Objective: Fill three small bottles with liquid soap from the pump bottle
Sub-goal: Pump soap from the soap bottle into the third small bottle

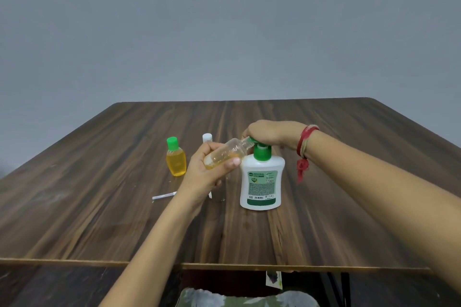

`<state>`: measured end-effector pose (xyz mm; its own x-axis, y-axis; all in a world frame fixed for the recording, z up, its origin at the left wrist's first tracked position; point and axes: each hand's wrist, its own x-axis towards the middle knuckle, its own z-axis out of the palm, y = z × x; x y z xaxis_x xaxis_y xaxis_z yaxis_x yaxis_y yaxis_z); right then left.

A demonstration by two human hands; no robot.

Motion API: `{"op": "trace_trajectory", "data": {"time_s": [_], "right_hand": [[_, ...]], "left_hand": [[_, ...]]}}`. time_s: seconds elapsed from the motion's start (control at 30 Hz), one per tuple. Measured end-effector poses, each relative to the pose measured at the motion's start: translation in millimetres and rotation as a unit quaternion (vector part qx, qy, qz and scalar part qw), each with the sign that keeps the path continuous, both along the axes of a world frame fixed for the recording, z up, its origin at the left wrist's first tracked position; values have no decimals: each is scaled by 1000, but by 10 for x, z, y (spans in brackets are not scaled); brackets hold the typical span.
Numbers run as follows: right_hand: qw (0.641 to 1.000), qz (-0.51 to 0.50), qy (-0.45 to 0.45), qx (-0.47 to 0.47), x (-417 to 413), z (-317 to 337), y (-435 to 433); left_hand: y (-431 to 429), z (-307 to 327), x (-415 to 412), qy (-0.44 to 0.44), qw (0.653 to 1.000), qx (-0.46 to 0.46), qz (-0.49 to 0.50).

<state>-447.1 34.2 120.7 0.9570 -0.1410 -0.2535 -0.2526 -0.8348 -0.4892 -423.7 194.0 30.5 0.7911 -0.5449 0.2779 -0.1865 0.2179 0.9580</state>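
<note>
A white pump bottle point(262, 182) with a green pump stands upright at the table's middle. My right hand point(269, 134) lies on top of the pump head, fingers curled over it. My left hand point(204, 172) grips a small clear bottle point(224, 154), tilted with its open neck up against the pump's nozzle; yellow soap lies in its lower part. A small bottle point(176, 158) full of yellow soap, with a green cap, stands to the left. Behind my left hand a white-capped small bottle point(207, 137) is mostly hidden.
The dark wooden table point(99, 207) runs from a near edge at the bottom to a grey wall behind. A thin white tube point(163, 196) lies on the table left of my left wrist. A red thread band point(305, 144) hangs from my right wrist.
</note>
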Motion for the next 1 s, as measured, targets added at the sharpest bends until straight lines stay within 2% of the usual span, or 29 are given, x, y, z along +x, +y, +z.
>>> {"op": "trace_trajectory", "data": {"time_s": [1.0], "right_hand": [[1000,-14,-4,7,16,6,-9]], "left_hand": [[-6,5,-16,14,1000,-6,-4]]}}
